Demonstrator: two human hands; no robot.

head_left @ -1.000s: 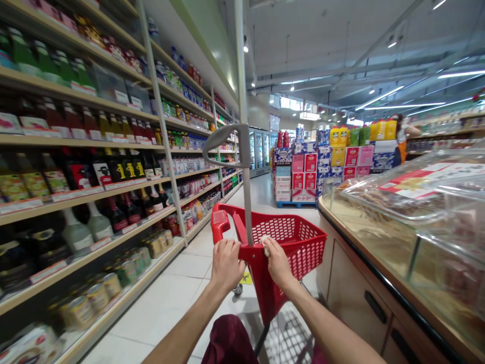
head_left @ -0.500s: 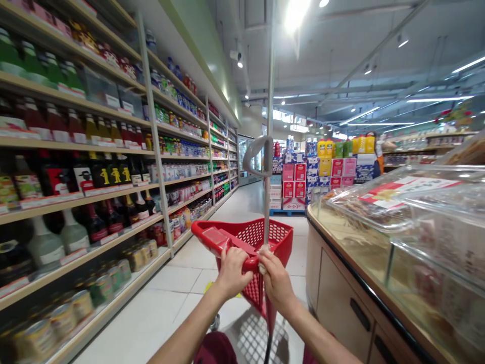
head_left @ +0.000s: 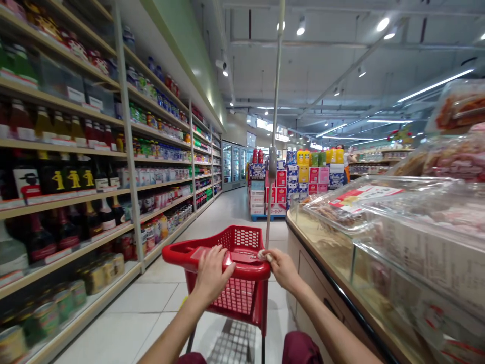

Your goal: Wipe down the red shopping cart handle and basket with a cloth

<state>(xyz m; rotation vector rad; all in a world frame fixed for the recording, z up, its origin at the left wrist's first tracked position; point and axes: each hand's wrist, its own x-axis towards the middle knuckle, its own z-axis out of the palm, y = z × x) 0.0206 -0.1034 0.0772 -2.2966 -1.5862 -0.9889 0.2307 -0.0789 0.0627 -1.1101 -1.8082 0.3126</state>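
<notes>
A red plastic shopping cart (head_left: pixel 237 298) with perforated sides stands right in front of me, its basket seen from the handle end. My left hand (head_left: pixel 212 273) lies over the middle of the cart's red handle (head_left: pixel 174 255), fingers on top and thumb on the near side. At the cart's right corner, my right hand (head_left: pixel 282 268) is closed on a crumpled white cloth or tissue (head_left: pixel 265 255); whether it also grips the cart rim is unclear. A thin metal pole (head_left: pixel 278 91) rises beside this hand, bearing a grey fitting (head_left: pixel 272 163).
Shelves of bottles and cans (head_left: pixel 129 202) line the left. Close on the right runs a glass-edged counter (head_left: pixel 322 242) with clear food packs (head_left: pixel 352 197). Ahead are stacked cartons (head_left: pixel 280 187) on a blue pallet (head_left: pixel 261 218), a person (head_left: pixel 346 162) and glass-door coolers (head_left: pixel 231 164). Tiled floor (head_left: pixel 151 303) lies between.
The cart has turned to a squarer view and shifted left. My left hand has moved left with the handle. The pole's grey fitting now shows edge-on. Shelves and counter have slid left in view.
</notes>
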